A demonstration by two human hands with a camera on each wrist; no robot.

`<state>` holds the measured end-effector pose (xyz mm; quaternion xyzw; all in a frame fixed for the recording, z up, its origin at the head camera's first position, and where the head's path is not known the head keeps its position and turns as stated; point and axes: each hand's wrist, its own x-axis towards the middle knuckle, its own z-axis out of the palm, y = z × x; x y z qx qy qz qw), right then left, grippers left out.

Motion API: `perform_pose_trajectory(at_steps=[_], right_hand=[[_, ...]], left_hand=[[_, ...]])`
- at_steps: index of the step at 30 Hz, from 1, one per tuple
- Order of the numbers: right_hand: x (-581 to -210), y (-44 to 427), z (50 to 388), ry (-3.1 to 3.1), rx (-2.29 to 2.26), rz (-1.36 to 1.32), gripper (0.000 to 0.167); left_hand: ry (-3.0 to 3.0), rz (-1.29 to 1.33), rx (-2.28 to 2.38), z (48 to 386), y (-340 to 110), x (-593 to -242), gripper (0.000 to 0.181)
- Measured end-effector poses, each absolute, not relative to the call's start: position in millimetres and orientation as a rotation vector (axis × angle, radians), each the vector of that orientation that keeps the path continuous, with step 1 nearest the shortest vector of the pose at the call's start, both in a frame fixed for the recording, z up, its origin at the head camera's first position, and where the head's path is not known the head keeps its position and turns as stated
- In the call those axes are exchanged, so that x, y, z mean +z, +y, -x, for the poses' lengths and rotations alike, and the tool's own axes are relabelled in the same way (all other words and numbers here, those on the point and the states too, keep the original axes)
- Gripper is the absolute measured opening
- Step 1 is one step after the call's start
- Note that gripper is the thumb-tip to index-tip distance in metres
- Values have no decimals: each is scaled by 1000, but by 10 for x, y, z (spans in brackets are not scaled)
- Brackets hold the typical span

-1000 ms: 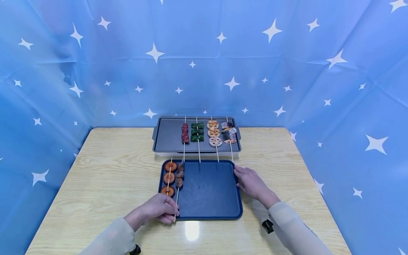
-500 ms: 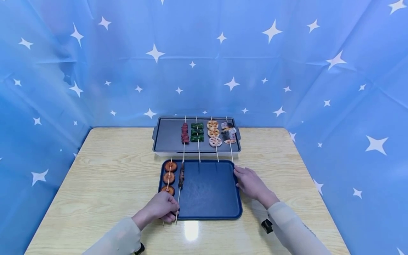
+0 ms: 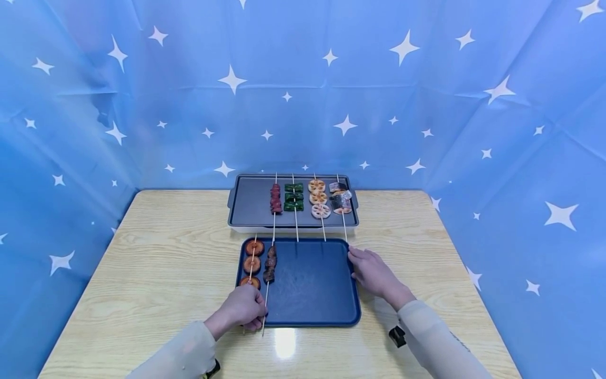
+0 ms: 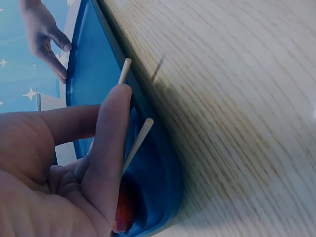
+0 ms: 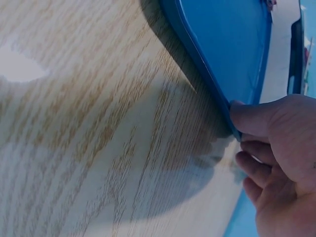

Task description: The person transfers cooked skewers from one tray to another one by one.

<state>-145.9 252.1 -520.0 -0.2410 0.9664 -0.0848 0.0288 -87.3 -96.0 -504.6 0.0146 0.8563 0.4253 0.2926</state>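
My left hand [image 3: 243,306] pinches the lower stick of a brown meat skewer [image 3: 270,269] at the left side of the blue tray [image 3: 314,284]. Just left of it lies a skewer of round orange-brown slices [image 3: 252,264], its lower part partly behind the hand. In the left wrist view the pinched stick's end [image 4: 125,70] pokes out past a finger, and the other stick's end [image 4: 140,140] shows below it. My right hand [image 3: 375,271] grips the tray's right rim near the far corner, thumb on top in the right wrist view.
Behind the tray stands a dark grill plate [image 3: 251,202] bearing a red meat skewer [image 3: 276,199], a green vegetable skewer [image 3: 294,197], a lotus root skewer [image 3: 318,199] and a fish skewer [image 3: 341,200]. Their sticks overhang its front. A starry blue curtain [image 3: 303,121] encloses the wooden table [image 3: 180,252].
The meat skewer has shifted slightly right and turned about its stick, passing through an edge-on position. My left hand has moved slightly right with it. My right hand stays on the tray rim.
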Motion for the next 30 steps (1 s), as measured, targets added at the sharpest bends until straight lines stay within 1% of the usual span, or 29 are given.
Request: perform_pose_trajectory(at_steps=[10,19,24,30], right_hand=[[-5198,2531,1458,2983,-261,740,53],[-5211,2537,1456,2980,-264,743,53],[-5208,2530,1457,2979,-264,742,53],[-5194,2519,1456,2975,-275,734,53]], left_hand=[[2297,-63,1097,877,-936,-5017,21],[2316,-56,1023,901,-949,-4974,20],[2300,-70,1059,953,-1027,-4859,21],[2297,-30,1169,1131,-1157,-4689,19]])
